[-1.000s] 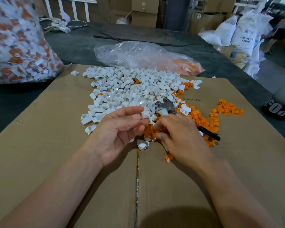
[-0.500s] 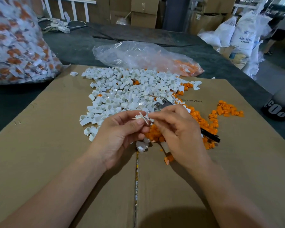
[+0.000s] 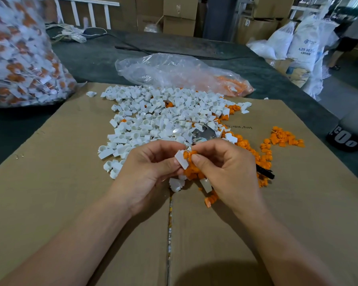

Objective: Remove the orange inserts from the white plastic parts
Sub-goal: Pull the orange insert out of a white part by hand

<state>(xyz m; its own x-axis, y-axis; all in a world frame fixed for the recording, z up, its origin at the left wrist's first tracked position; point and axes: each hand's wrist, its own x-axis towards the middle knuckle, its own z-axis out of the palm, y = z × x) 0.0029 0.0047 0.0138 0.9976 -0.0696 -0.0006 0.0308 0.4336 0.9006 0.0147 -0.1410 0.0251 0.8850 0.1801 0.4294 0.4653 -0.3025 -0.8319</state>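
My left hand pinches a small white plastic part between thumb and fingers, just above the cardboard. My right hand pinches the orange insert that sits at that part's right side. The two pieces touch each other; whether the insert is still seated I cannot tell. Behind my hands lies a wide pile of white parts. A heap of loose orange inserts runs along its right side, partly hidden by my right hand.
Flattened cardboard covers the table. Metal pliers with a black handle lie behind my right hand. A clear bag holds orange pieces at the back. A large bag of unsorted parts stands far left. A second orange heap lies right.
Both hands rose from the pile and came together. A white part with its orange insert is now held up between them, where before only thin white pieces showed.
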